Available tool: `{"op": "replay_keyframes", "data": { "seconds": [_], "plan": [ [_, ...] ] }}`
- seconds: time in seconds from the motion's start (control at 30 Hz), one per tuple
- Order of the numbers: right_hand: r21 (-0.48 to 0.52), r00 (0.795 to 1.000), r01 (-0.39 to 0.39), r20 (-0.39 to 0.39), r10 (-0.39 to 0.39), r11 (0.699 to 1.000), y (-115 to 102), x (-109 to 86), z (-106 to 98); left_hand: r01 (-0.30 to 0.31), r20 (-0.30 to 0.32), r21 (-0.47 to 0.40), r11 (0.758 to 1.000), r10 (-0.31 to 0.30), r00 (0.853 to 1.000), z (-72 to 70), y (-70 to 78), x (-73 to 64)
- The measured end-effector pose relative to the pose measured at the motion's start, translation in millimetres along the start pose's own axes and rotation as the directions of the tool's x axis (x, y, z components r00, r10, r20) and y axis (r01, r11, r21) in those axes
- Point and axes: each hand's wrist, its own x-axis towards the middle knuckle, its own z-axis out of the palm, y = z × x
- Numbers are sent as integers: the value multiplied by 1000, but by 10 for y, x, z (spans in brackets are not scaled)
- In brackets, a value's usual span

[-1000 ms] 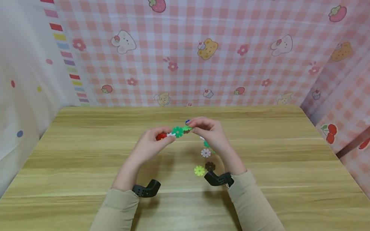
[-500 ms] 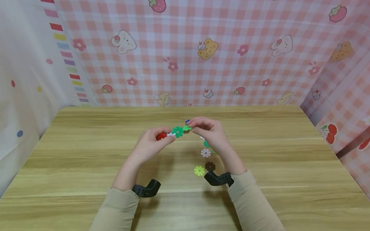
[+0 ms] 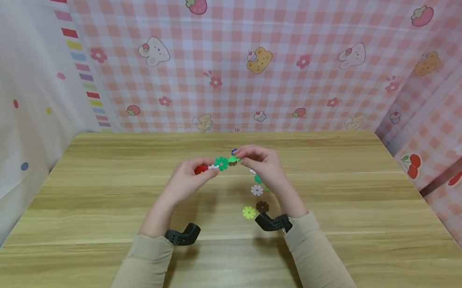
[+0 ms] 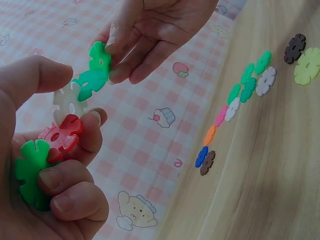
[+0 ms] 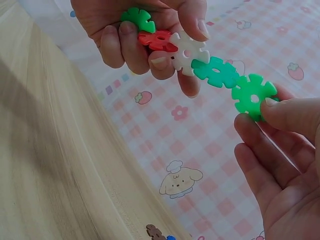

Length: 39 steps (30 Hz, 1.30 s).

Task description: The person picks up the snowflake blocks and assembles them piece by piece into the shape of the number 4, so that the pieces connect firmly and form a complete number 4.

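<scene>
Both hands hold a chain of interlocking plastic snowflake discs above the table. In the right wrist view it runs from a green disc (image 5: 138,20) through a red disc (image 5: 158,40), a white disc (image 5: 188,52) and a teal disc (image 5: 216,71) to a bright green disc (image 5: 254,96). My left hand (image 3: 186,179) curls its fingers round the green and red end, with the thumb near the white disc. Between thumb and fingertips, my right hand (image 3: 266,166) pinches the bright green disc at the other end. The teal disc between the hands is uncovered.
Loose discs lie on the wooden table (image 3: 74,217) under and beside the right hand, among them a yellow-green disc (image 3: 248,212), a dark brown disc (image 3: 262,207) and a white disc (image 3: 257,190). A pink checked cloth (image 3: 227,69) hangs behind the table.
</scene>
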Motion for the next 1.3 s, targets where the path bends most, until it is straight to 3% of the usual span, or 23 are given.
{"op": "replay_keyframes", "data": {
  "seconds": [0.97, 1.17, 1.3],
  "plan": [
    [-71, 993, 108, 49, -105, 992, 27, -6, 58, 22, 6, 13, 1000, -22, 1000, 19, 23, -2],
    [-36, 994, 67, 90, -63, 997, 17, 3, 33, -14, 93, -2, 1000, 14, 996, 13, -13, 6],
    [-33, 993, 38, 109, -34, 999, 27, 8, 29, 9, 175, -43, 999, -1, 985, 29, -21, 9]
  ]
}}
